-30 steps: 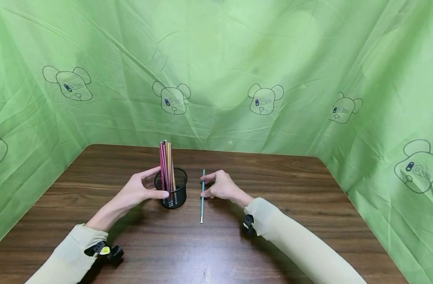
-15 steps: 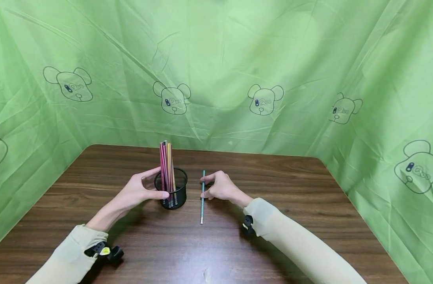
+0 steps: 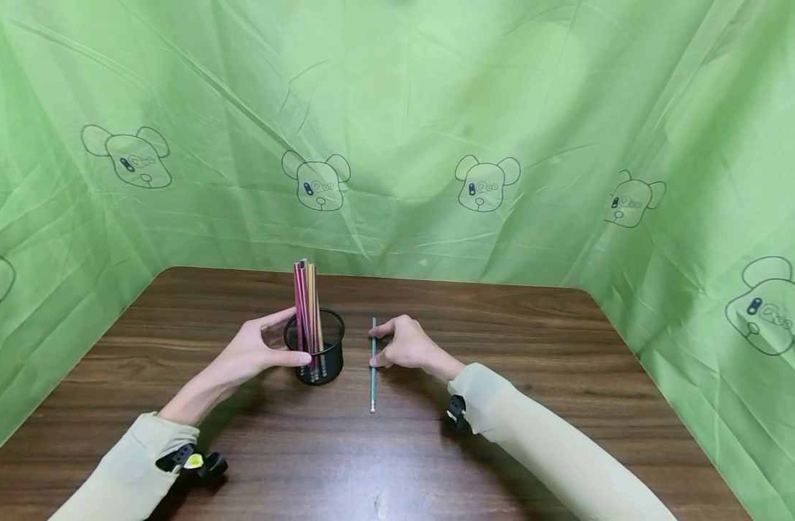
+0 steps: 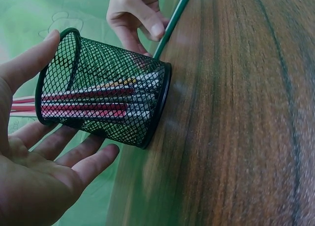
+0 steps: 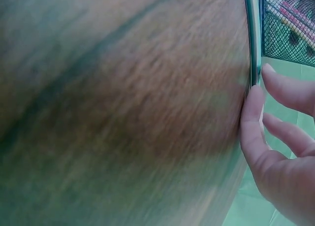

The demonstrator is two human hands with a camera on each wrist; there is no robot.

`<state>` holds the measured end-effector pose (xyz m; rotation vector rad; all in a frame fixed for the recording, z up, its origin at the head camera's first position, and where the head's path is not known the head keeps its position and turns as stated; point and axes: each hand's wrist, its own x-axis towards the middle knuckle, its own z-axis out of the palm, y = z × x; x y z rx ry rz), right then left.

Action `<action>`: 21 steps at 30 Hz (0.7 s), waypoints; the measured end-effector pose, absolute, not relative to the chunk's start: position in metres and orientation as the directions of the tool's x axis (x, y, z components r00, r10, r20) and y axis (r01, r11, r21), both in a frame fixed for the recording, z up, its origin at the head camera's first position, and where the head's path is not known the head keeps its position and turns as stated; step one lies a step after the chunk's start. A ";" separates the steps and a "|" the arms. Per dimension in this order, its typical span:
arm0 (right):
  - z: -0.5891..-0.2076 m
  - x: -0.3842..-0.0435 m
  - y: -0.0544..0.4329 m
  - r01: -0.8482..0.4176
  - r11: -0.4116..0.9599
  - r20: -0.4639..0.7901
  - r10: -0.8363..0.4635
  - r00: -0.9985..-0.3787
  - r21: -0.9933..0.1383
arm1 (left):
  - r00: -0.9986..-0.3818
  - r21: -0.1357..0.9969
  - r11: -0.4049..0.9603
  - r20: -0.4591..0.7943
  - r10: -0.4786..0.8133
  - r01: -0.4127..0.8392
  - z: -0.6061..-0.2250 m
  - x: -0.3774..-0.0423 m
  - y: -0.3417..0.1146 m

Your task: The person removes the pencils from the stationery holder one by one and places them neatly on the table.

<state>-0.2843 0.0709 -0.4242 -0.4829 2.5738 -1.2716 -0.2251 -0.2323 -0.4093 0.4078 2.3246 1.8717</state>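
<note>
A black mesh pencil cup [image 3: 333, 362] stands upright on the table, with several pencils [image 3: 308, 304] leaning in it, mostly pink and one yellowish. My left hand [image 3: 250, 347] holds the cup from its left side, thumb at the near rim and fingers behind. In the left wrist view, the thumb touches the rim of the cup [image 4: 93, 73] and the fingers spread along its opposite side. Just right of the cup, a teal pencil [image 3: 373, 391] lies on the table, eraser end toward me. My right hand [image 3: 406, 344] pinches it between thumb and fingers.
The dark wood-grain table [image 3: 293, 449] ends at a green curtain [image 3: 397, 108] with printed bear heads, at the back and both sides. A black wrist camera [image 3: 208, 467] sits at the left cuff, and another camera [image 3: 458, 409] at the right cuff.
The teal pencil has shifted very slightly toward me and to the right under the right hand. The left hand and the cup have stayed in place.
</note>
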 end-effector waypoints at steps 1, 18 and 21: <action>-0.424 -0.284 0.071 -0.199 0.580 -0.056 -0.392 -0.918 -0.790 | -0.955 0.972 0.198 0.067 0.289 0.128 -0.409 -0.225 -0.232; -0.423 -0.286 0.069 -0.387 0.632 0.052 -0.481 -0.875 -0.671 | -0.956 0.968 0.214 0.069 0.286 0.134 -0.413 -0.229 -0.233; -0.424 -0.285 0.066 -0.400 0.642 0.054 -0.488 -0.871 -0.654 | -0.955 0.969 0.210 0.069 0.288 0.133 -0.413 -0.229 -0.233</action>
